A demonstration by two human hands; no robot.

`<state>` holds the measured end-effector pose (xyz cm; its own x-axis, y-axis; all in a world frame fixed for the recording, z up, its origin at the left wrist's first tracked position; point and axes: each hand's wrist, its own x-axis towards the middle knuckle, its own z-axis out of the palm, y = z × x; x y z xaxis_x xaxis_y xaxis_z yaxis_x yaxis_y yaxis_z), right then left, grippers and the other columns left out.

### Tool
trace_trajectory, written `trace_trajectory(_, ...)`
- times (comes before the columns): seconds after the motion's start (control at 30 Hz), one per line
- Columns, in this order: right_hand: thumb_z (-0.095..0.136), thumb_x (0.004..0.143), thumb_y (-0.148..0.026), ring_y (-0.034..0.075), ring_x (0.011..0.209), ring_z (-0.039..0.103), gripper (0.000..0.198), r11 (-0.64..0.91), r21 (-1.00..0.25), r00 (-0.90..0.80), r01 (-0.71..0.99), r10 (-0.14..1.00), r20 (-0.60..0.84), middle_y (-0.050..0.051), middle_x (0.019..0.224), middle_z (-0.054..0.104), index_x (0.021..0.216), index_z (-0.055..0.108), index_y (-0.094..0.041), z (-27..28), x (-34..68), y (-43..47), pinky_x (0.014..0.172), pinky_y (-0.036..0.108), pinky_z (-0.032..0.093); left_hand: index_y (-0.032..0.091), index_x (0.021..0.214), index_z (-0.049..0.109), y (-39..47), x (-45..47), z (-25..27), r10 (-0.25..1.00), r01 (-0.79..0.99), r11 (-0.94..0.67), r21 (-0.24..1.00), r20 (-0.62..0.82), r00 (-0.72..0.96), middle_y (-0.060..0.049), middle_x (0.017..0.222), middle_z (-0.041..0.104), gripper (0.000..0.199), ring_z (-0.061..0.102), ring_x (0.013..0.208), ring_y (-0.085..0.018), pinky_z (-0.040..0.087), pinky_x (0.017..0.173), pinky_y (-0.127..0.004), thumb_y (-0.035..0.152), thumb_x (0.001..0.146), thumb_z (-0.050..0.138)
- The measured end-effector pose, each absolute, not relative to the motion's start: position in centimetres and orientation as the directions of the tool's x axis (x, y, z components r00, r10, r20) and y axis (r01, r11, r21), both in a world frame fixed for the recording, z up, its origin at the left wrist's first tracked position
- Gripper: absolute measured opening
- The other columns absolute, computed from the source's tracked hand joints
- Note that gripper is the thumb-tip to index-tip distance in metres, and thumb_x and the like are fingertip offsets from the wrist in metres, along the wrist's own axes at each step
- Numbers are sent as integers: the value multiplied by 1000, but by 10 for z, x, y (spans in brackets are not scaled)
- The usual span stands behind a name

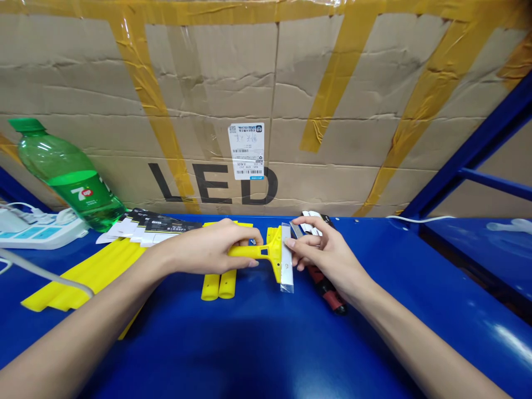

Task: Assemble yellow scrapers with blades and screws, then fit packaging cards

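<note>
My left hand (pixel 220 246) is closed round the handle of a yellow scraper (pixel 272 252), held level above the table with its head to the right. A white strip in clear plastic (pixel 286 260) runs along the front edge of that head. My right hand (pixel 318 249) is closed at the strip, its thumb tip against the upper part. A small thin grey metal piece (pixel 296 230) shows between thumb and forefinger; the fingers partly hide it. Behind the scraper lie yellow tubes (pixel 218 285). A red and black tool (pixel 328 293), its far end hidden, lies beneath my right hand.
On the left, long yellow pieces (pixel 89 271) lie beside printed black and white cards (pixel 152 224). A green soda bottle (pixel 78 183) leans behind a white power strip (pixel 45 230). A large taped cardboard box (pixel 332 100) walls off the back of the blue table (pixel 249 354).
</note>
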<state>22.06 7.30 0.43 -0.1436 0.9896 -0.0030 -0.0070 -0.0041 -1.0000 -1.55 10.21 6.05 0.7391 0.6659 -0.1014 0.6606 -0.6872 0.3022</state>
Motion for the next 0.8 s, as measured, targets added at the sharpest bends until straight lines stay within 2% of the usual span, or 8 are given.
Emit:
trace_trajectory(0.1, 78, 78, -49, 16, 59, 67, 55, 11, -999, -113, 41, 994, 6, 0, 68, 72, 118, 52, -22, 3, 224, 75, 55, 26, 53, 25, 120, 65, 104, -17, 60, 670, 667, -683, 300, -109, 735, -2, 105, 71, 33, 62, 92, -20, 40, 75, -27, 44, 94, 61)
trace_trajectory(0.2, 69, 86, -44, 18, 63, 69, 38, 115, -954, -11, 277, 993, 116, 1, 72, 73, 115, 55, -23, 1, 231, 80, 57, 28, 52, 24, 121, 65, 106, -21, 62, 684, 681, -674, 286, -107, 722, -2, 101, 71, 34, 63, 89, -20, 40, 73, -27, 44, 94, 60)
trace_trajectory(0.3, 66, 84, -26, 20, 72, 71, 20, 230, -731, -64, 643, 967, 248, 2, 82, 77, 104, 60, -23, -1, 235, 88, 65, 31, 52, 24, 123, 65, 108, -27, 64, 713, 715, -652, 252, -116, 691, -1, 92, 71, 37, 61, 78, -18, 38, 68, -27, 45, 94, 59)
trace_trajectory(0.37, 65, 82, -19, 22, 85, 73, 19, 271, -561, -164, 782, 958, 234, 4, 93, 79, 101, 63, -22, -2, 233, 94, 72, 32, 51, 24, 125, 65, 110, -30, 65, 734, 737, -636, 228, -118, 669, -1, 88, 70, 39, 59, 72, -18, 38, 66, -27, 46, 93, 58)
trace_trajectory(0.43, 66, 80, -19, 25, 94, 72, 24, 290, -458, -225, 841, 955, 191, 6, 96, 79, 103, 65, -21, -2, 228, 99, 78, 34, 51, 23, 127, 64, 111, -31, 66, 743, 746, -627, 226, -117, 659, -2, 89, 69, 41, 59, 72, -18, 38, 66, -28, 46, 93, 58)
trace_trajectory(0.5, 68, 77, -18, 27, 94, 72, 28, 290, -411, -246, 864, 956, 159, 7, 93, 80, 105, 67, -19, -1, 223, 103, 79, 36, 51, 23, 126, 64, 111, -31, 66, 744, 748, -621, 234, -124, 657, -2, 89, 69, 40, 58, 71, -18, 38, 66, -28, 46, 93, 58)
trace_trajectory(0.63, 63, 78, -15, 24, 87, 73, 31, 283, -410, -253, 867, 959, 127, 4, 89, 80, 108, 69, -19, 3, 220, 105, 75, 34, 52, 24, 122, 65, 113, -31, 66, 739, 746, -620, 243, -138, 660, -1, 86, 68, 37, 56, 69, -18, 37, 65, -28, 45, 93, 58)
trace_trajectory(0.8, 69, 79, -30, 24, 92, 73, 40, 280, -350, -257, 894, 960, 112, 4, 95, 80, 117, 69, -18, 3, 220, 102, 76, 32, 53, 24, 118, 65, 114, -32, 65, 729, 734, -624, 267, -138, 671, 0, 88, 68, 32, 57, 71, -17, 36, 64, -27, 43, 93, 59)
